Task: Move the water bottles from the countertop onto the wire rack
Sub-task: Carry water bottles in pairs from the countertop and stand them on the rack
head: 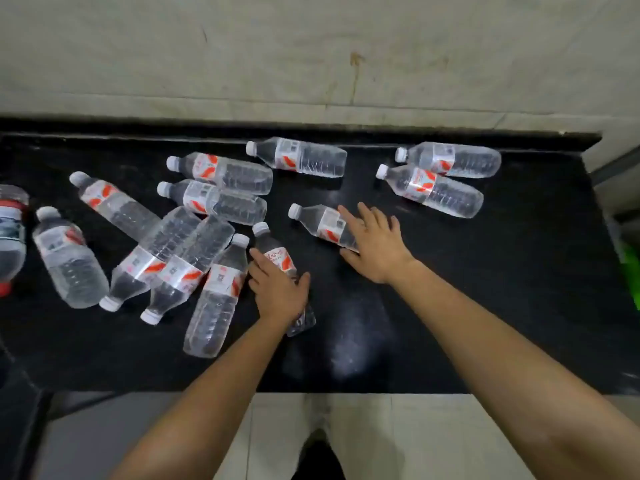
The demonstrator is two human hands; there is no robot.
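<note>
Several clear water bottles with red-and-white labels lie on their sides on the black countertop [519, 289]. My left hand [278, 294] is wrapped around one bottle [273, 252] near the middle, fingers on its left side and thumb on its right. My right hand [377, 245] lies with spread fingers over the lower half of another bottle [317, 221], whose cap points left. A cluster of bottles [180, 251] lies left of my left hand. Two more bottles [440, 183] rest at the back right, and one [301, 156] lies by the wall. No wire rack is in view.
A bigger bottle with a red cap [10, 237] lies at the left edge. Something green [632, 268] shows past the counter's right end. A pale wall [311, 64] runs behind the counter. The counter's front edge is close to my body.
</note>
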